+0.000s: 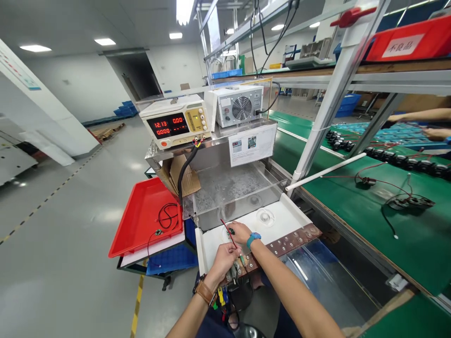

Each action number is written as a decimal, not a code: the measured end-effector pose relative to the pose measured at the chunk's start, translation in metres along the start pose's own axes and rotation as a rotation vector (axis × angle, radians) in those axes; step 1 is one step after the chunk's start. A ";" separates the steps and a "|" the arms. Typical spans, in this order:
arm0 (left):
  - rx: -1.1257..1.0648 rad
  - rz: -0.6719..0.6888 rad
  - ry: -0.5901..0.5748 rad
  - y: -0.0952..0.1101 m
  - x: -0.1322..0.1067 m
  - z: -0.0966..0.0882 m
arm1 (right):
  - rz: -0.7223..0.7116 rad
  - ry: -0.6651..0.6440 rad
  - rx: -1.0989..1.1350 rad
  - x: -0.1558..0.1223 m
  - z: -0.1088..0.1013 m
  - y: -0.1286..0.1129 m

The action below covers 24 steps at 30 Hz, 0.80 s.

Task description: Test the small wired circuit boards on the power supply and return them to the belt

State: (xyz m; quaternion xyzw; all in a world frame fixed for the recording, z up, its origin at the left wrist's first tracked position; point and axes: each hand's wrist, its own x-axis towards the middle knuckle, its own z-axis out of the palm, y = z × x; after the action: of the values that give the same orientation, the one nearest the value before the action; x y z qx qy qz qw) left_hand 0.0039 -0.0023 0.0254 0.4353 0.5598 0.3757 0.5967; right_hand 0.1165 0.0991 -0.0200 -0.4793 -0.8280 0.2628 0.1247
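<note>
My left hand is closed in a pinch on a thin red wire, close to the brown terminal strip. The wire slants up and away over a white tray. Just beyond it, my right hand is closed on a small dark green circuit board, partly covered by the fingers. Near my left fingertips, a green piece sits at the brown strip with its metal studs. Whether the wire joins the board is too small to tell.
A power supply with red digits and a grey fan unit stand on a metal shelf. To the left, a red tray holds a black cable. On the right, a green conveyor carries wired parts; another person's hands are beyond.
</note>
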 end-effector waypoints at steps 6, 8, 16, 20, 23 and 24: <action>0.015 0.016 0.017 -0.009 0.003 0.000 | 0.002 0.015 0.001 0.000 0.005 -0.004; 0.003 0.013 0.028 -0.011 0.004 0.000 | -0.002 0.022 0.008 0.000 0.006 -0.005; 0.033 0.047 0.075 -0.002 0.005 0.000 | -0.049 0.033 -0.002 0.004 0.003 -0.009; -0.016 0.007 0.216 -0.005 0.009 -0.013 | -0.072 0.294 0.149 -0.002 -0.011 -0.013; -0.071 -0.040 0.278 -0.016 0.025 -0.024 | 0.080 0.779 0.413 -0.019 -0.057 0.015; -0.081 -0.030 0.295 -0.021 0.031 -0.026 | 0.156 0.951 0.474 -0.033 -0.080 0.033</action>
State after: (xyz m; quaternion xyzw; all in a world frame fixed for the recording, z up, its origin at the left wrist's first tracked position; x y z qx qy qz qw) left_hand -0.0198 0.0219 -0.0045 0.3426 0.6322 0.4489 0.5305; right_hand 0.1941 0.1096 0.0293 -0.5642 -0.5599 0.2050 0.5711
